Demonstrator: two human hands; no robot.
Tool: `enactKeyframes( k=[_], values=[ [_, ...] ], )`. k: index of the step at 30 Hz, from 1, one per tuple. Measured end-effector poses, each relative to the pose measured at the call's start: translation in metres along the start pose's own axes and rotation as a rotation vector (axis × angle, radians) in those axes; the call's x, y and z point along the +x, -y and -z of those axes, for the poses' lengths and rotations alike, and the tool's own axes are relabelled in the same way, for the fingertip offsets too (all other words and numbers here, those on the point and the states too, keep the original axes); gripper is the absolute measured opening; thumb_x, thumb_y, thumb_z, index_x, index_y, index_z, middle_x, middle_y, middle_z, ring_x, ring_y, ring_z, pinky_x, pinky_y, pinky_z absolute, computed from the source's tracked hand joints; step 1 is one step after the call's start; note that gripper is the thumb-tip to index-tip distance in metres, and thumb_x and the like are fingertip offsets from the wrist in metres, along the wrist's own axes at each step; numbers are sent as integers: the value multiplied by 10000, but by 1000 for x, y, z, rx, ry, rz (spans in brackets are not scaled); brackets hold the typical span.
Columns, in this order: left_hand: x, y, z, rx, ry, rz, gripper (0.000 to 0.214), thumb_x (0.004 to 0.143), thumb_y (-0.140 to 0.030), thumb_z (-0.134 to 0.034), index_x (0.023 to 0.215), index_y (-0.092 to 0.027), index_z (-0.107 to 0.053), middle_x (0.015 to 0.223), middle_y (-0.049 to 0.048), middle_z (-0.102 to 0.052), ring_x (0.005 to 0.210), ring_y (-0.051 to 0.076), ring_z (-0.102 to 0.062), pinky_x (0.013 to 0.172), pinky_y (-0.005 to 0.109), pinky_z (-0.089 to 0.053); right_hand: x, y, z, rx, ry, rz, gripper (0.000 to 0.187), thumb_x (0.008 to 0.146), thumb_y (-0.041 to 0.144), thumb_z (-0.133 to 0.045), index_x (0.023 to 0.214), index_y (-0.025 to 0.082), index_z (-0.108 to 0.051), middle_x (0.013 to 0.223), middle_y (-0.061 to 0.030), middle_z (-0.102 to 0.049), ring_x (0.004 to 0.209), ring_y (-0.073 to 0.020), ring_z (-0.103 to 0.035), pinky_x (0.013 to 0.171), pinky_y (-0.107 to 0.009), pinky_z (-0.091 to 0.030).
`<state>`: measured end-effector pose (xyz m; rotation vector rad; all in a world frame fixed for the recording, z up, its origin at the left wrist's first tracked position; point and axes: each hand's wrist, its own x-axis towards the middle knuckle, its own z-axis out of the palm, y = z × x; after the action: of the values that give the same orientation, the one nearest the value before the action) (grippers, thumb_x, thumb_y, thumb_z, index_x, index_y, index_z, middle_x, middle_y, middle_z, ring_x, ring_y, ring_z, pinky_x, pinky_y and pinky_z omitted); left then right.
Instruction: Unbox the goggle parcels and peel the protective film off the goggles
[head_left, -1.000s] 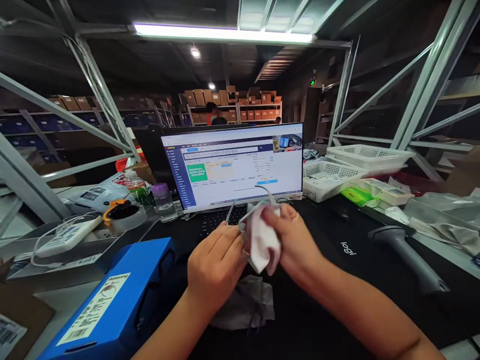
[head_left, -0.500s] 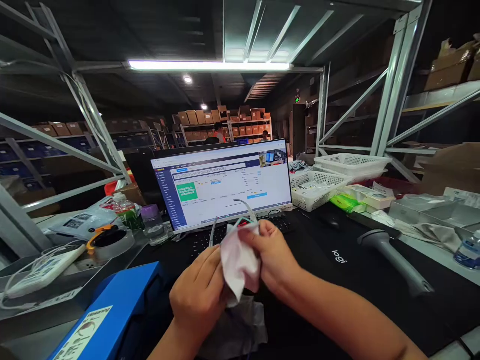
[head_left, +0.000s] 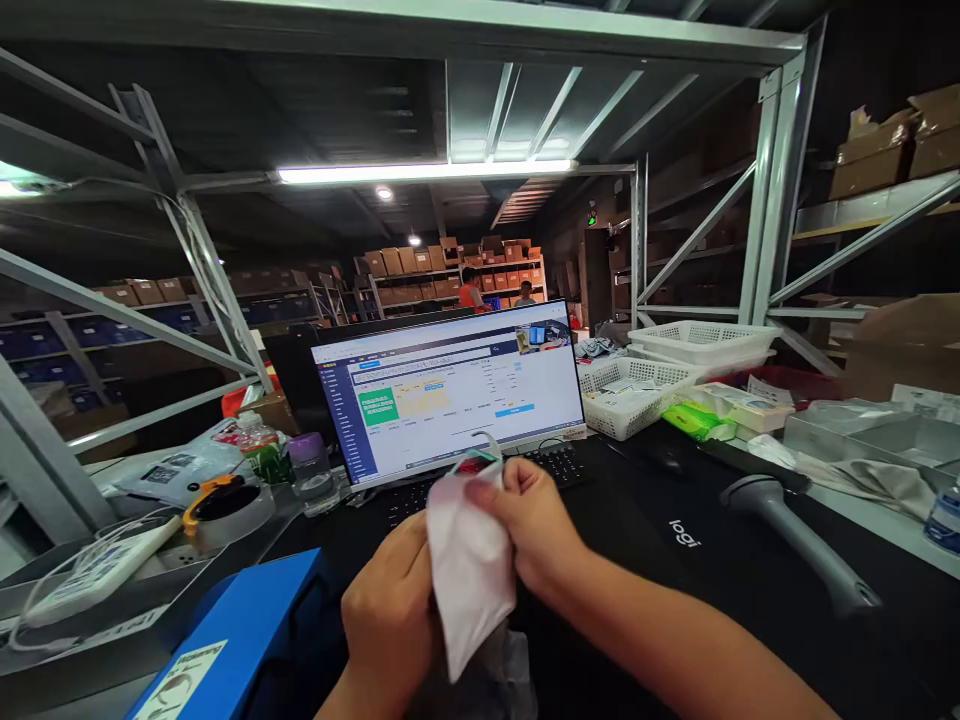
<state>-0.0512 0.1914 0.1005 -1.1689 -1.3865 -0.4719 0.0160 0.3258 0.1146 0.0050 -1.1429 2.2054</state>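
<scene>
Both of my hands are closed on a small white pouch [head_left: 469,570] held upright over the black desk mat [head_left: 675,560], in front of the monitor [head_left: 450,395]. My left hand [head_left: 390,615] grips its left side. My right hand [head_left: 529,530] pinches the top edge, where a thin white cable [head_left: 487,442] and something red stick out. A crumpled grey plastic bag [head_left: 495,680] lies on the mat just below my hands.
A blue box [head_left: 232,640] sits at the lower left, a barcode scanner [head_left: 795,525] on the right. White baskets [head_left: 675,370] stand behind it. Bottles [head_left: 311,470], a tape roll [head_left: 225,505] and a keyboard [head_left: 555,465] lie near the monitor. People stand among distant shelves.
The cable has sunk further into the pouch, and the pouch now hangs more upright. The camera has tilted up, so my hands sit lower in view.
</scene>
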Motion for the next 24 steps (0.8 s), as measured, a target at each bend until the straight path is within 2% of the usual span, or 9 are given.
enactKeyframes(
  k=[3,6,10,14,18,24],
  values=[
    [-1,0,-2,-95,-11,-81,138,906,-136,-542,965,-131,-666,939,137,-763,892,252,-742,815,327,-587,12,20,4,143,-53,-91,669,443,349,-943,571,224,-298,539,90,-458,528,-89,-392,538,-228,-337],
    [-6,3,-3,-99,9,-45,130,894,-160,-591,995,-146,-672,974,124,-764,947,253,-736,876,343,-580,7,14,1,116,-55,-53,656,506,439,-913,583,229,-296,549,84,-443,531,-92,-370,545,-236,-342],
    [-15,14,-3,1,35,1,193,913,-187,-539,1049,-152,-671,1015,119,-759,933,249,-738,737,295,-591,-12,-19,-3,-208,-16,161,556,600,365,-839,524,225,-307,517,83,-345,526,-91,-263,511,-242,-241],
    [-19,21,-3,56,16,-6,191,916,-201,-539,1059,-160,-659,988,105,-755,871,249,-745,636,285,-578,-19,-31,-2,-425,35,335,528,623,286,-804,465,213,-306,544,51,-386,570,-114,-331,554,-262,-263],
    [-16,17,1,68,1,-1,207,948,-270,-514,1044,-148,-650,935,113,-753,814,252,-744,554,277,-541,-19,-16,-5,-388,47,201,566,571,339,-859,473,218,-315,498,79,-330,531,-93,-264,515,-256,-208],
    [-13,16,5,54,52,-4,188,942,-180,-509,1059,-147,-652,968,108,-753,849,238,-735,616,273,-553,-15,1,-4,-330,7,115,579,484,301,-909,506,218,-337,500,99,-341,518,-73,-235,493,-239,-192]
  ],
)
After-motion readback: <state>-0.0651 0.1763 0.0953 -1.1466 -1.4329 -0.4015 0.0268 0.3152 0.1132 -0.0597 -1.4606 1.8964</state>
